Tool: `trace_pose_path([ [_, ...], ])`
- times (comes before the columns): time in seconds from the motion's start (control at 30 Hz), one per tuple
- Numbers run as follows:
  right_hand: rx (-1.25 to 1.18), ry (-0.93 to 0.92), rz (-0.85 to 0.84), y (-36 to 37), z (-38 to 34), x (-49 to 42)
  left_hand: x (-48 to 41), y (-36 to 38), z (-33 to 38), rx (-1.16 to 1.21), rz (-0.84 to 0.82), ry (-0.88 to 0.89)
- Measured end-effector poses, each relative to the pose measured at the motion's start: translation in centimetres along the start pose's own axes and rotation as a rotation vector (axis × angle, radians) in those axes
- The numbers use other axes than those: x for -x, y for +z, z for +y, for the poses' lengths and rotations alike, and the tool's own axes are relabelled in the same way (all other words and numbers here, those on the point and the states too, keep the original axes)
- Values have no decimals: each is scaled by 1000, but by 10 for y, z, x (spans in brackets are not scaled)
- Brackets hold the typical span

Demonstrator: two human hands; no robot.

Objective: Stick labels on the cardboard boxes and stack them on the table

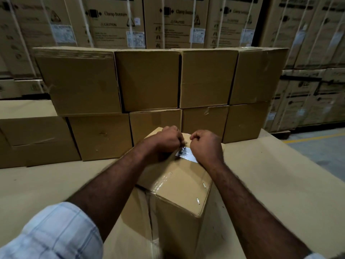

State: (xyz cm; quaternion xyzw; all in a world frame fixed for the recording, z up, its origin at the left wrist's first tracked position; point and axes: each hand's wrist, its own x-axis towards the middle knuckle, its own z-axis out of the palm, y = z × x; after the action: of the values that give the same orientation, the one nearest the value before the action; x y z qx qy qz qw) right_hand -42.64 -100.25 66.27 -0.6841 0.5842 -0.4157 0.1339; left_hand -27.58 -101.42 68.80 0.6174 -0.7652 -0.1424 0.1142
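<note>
A brown cardboard box [179, 191] stands on the table [270, 184] right in front of me, turned corner-on, with clear tape along its top seam. On its top lies a white label [185, 153] with dark print. My left hand [168, 140] and my right hand [205, 144] are both over the label with fingers curled, and each seems to pinch the label's far edge. Most of the label is hidden under the hands.
Behind the box a wall of plain cardboard boxes [147, 81] is stacked two rows high across the table. Another box [33, 139] sits at the left. Large printed cartons [115, 21] with white straps fill the background. Grey floor with a yellow line [317, 138] shows at right.
</note>
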Motion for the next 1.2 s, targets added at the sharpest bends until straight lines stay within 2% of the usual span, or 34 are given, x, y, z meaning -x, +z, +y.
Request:
trace_pose_path([
  [0.13, 153, -54, -66, -1, 0, 2, -8, -1, 6, -38, 13, -8],
  [0.3, 196, -76, -123, -3, 1, 0, -7, -1, 5, -1, -5, -35],
  [0.4, 187, -90, -146, -2, 2, -2, -5, -2, 5, 151, 16, -37],
  [0.7, 86, -80, -174, -5, 2, 0, 15, -12, -4, 463, -61, -35],
  [0.93, -14, -58, -183, -7, 2, 1, 18, -12, -20, 718, -125, -108],
  [1.1, -42, -38, -140, -7, 3, 3, 33, 3, -20, 943, -24, -140],
  [1.2, -111, -1, -175, -10, 2, -1, 33, 8, -20, 984, 38, -158],
])
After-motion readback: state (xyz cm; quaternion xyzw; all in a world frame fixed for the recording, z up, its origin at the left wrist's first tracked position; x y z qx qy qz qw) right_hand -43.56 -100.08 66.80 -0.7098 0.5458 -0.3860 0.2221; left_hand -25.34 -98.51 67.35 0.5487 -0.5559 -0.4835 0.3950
